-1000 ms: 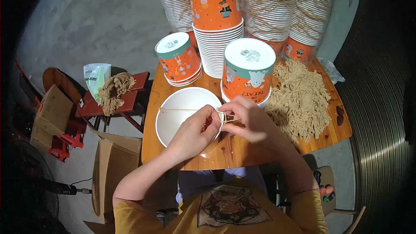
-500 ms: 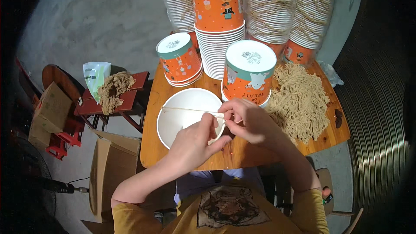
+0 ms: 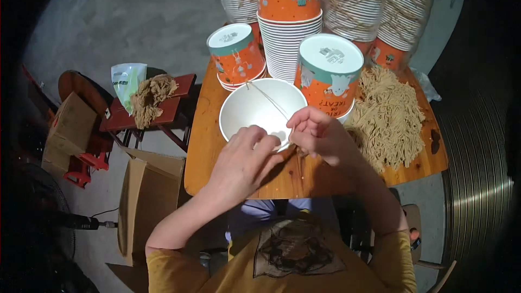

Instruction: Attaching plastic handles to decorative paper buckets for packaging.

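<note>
An open paper bucket [image 3: 237, 109], white inside, stands tilted at the table's near edge. A thin beige cord [image 3: 271, 101] runs from its far rim across the opening to the near right rim. My left hand [image 3: 241, 157] grips the near rim, its fingers curled over into the bucket. At the right end of the cord, my right hand [image 3: 320, 138] pinches it with thumb and fingers against the rim. The fingertips partly hide the cord's end there. Beside my right forearm lies a heap of beige cords [image 3: 388, 116].
Upturned orange buckets with green bands stand behind: a left one [image 3: 237, 57], a right one [image 3: 329, 76] and a tall stack [image 3: 289, 38]. Wrapped bucket stacks [image 3: 355, 2] rise farther back. A red bench [image 3: 173, 95] and a cardboard box [image 3: 149, 206] are left of the wooden table [image 3: 203, 168].
The view has shifted, so the table sits higher and farther right. My left hand has moved onto the near rim with fingers inside. My right hand has drawn the cord to the rim.
</note>
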`<move>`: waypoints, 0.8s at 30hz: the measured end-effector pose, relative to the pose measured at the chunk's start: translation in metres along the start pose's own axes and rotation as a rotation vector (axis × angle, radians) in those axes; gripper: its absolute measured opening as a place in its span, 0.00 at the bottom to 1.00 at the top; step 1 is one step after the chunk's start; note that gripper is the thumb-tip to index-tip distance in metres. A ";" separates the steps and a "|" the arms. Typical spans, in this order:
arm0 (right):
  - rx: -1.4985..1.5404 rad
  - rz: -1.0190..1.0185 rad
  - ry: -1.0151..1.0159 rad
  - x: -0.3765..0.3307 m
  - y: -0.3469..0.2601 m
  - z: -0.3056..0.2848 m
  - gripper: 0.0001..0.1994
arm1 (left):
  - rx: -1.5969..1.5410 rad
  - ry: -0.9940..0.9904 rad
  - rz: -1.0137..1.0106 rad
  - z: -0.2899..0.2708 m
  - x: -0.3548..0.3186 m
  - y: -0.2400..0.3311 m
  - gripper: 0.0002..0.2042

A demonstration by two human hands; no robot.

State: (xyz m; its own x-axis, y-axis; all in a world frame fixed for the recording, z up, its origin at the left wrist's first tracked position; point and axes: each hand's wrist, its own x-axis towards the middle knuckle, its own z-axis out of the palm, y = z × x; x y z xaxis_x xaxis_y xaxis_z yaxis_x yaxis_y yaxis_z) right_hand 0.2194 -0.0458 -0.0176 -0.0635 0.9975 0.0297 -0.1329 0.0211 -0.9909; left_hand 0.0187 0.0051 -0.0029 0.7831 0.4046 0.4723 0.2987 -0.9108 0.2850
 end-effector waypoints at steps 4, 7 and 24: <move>-0.013 -0.016 0.018 0.001 -0.003 0.005 0.10 | -0.039 0.267 -0.038 0.033 -0.001 0.010 0.15; 0.027 0.006 0.052 -0.001 0.004 0.005 0.09 | 0.045 0.398 -0.083 0.052 0.000 0.016 0.14; -0.870 -0.395 -0.107 -0.003 -0.022 0.005 0.08 | 0.111 0.535 -0.022 0.063 -0.006 0.005 0.13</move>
State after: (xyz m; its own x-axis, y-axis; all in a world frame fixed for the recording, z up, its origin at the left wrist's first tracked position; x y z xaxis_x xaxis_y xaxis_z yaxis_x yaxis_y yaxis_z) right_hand 0.2171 -0.0494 0.0044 -0.2673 0.8974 0.3509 0.6137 0.4393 -0.6560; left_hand 0.0495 -0.0067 -0.0572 0.3976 0.3823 0.8341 0.3902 -0.8932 0.2233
